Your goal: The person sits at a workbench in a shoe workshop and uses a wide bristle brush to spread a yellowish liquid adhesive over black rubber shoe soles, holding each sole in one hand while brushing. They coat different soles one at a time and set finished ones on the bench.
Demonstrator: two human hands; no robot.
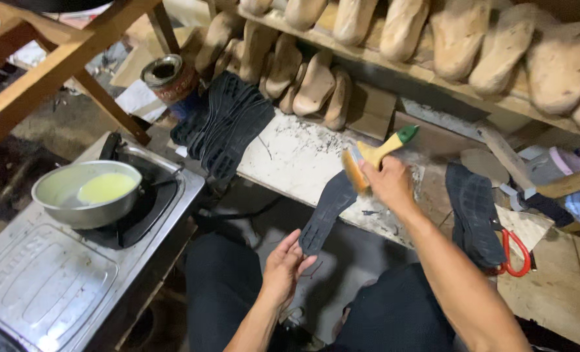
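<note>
- The left hand point(283, 264) pinches the near end of a sole point(327, 210), fingers curled round its edge, thumb on top.
- The sole is black, flat and long, narrow at the waist; it slants up and away from the left hand to the right hand, its far end resting on the white board point(296, 160).
- Its upper face looks matt and dark; any tread is hidden from here.
- The right hand point(387, 184) is clenched round a brush point(368, 160), with yellow handle, green tip and pale orange bristles.
- The bristles touch the far end of the sole, just left of the right hand.
- Right of the right hand lies another black sole point(475, 212), with red-handled scissors point(515, 254) just beside it.
- Far left of the left hand, a metal pan point(65, 205) of pale yellow liquid sits on a stove point(48, 287).
- Beyond both hands, a stack of black soles point(228, 124) lies on the board; wooden lasts point(459, 39) line the shelf above.
</note>
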